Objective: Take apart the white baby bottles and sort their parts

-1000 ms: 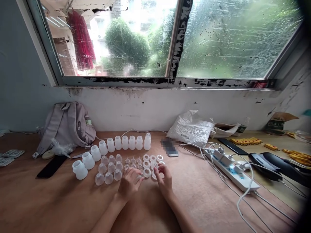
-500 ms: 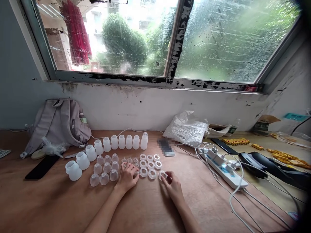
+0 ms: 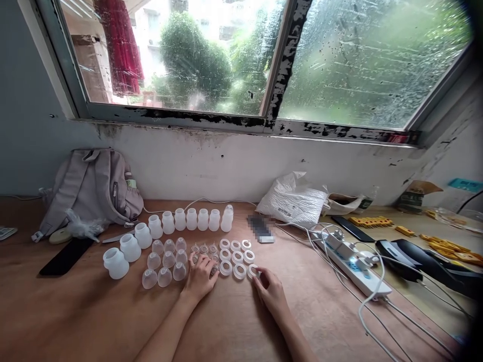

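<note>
Wooden desk (image 3: pixel 75 311), rain-streaked window (image 3: pixel 362 60) (paint peeling).

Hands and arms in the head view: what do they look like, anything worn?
Both hands, the left hand and right hand, are bare, with no gloves. No rings, watch or bracelet are visible. The forearms are bare too, with no sleeves in view down to the frame's bottom edge. No markings show.

matt wooden table (image 3: pixel 94 317); translucent plastic bottles (image 3: pixel 192 219); glossy white plastic rings (image 3: pixel 236 257); soft grey cloth bag (image 3: pixel 90 188) far left.
</note>
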Tool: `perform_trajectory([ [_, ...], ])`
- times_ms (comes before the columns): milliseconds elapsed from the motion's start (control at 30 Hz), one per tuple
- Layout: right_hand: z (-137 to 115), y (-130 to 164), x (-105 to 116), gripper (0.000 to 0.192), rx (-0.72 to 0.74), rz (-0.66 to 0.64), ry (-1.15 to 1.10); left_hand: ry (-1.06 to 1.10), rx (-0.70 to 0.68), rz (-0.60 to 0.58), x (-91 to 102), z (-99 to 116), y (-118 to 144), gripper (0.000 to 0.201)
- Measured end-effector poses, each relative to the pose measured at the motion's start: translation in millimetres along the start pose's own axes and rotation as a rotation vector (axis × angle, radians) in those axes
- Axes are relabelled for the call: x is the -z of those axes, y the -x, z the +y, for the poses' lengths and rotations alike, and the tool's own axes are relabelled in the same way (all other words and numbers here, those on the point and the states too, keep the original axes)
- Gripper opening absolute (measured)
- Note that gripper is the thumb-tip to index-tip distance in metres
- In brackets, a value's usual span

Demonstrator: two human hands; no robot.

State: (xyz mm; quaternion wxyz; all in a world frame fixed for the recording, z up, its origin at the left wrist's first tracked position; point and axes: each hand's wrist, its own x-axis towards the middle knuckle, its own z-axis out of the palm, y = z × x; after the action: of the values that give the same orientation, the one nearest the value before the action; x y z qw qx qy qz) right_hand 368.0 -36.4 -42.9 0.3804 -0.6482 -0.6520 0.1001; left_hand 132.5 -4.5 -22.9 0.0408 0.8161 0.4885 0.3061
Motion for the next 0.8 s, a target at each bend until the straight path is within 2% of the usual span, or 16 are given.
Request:
perform_trajectory([
  [133, 1, 1, -1, 0.025, 0.056, 0.043, 0.061, -0.002, 0.02, 0.02, -2.2, 0, 1, 0.012],
  [233, -9, 5, -4, 0.026, 0.152, 0.096, 0.175, 0.0, 0.019, 0.031, -3.4, 0, 1, 0.012],
  [300, -20, 8, -10, 0.03, 0.257, 0.051, 0.27, -0.003, 0.015, 0.041, -4.2, 0, 1, 0.013],
  [433, -40, 12, -24, 0.045, 0.44, -0.134, 0.419, -0.002, 0.005, 0.059, -5.4, -2, 2, 0.015],
  [533, -43, 12, -30, 0.046, 0.45, -0.204, 0.437, 0.001, 0.002, 0.066, -5.3, -3, 2, 0.02],
  [800, -38, 9, -29, 0.037, 0.361, -0.265, 0.338, -0.013, -0.005, 0.062, -6.8, -5, 3, 0.017],
])
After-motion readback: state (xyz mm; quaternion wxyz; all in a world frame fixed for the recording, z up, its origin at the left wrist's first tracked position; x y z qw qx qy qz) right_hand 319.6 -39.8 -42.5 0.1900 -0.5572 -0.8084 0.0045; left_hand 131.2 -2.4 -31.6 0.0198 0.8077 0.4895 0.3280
